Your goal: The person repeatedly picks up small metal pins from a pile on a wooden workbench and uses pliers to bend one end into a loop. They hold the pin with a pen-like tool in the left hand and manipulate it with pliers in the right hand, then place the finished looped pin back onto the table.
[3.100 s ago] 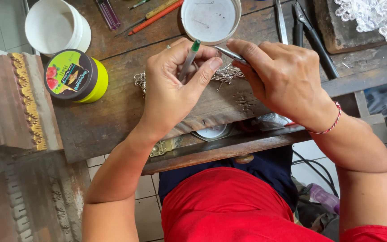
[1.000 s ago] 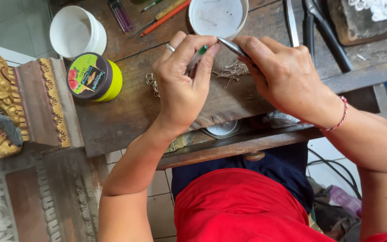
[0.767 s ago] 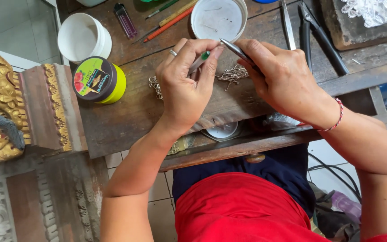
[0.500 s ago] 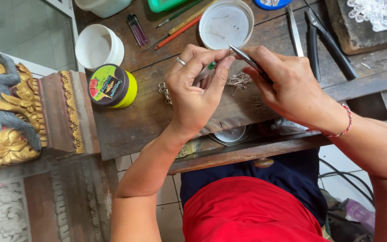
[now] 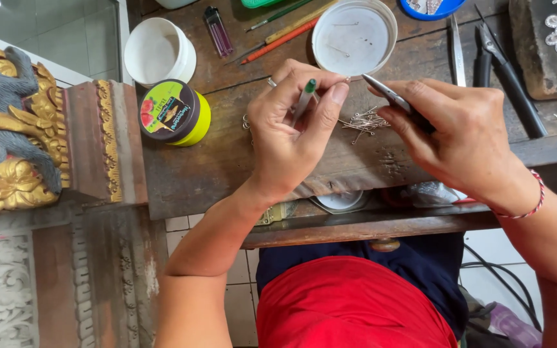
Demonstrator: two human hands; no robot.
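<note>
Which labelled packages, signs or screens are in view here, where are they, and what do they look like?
Jar: on the wooden bench, left of the left hand; round, yellow-green body, dark lid label with red, green and white print.
Lighter: near the bench's far edge, right of the white cup; slim, translucent purple, no label readable.
No signs or screens in view.
</note>
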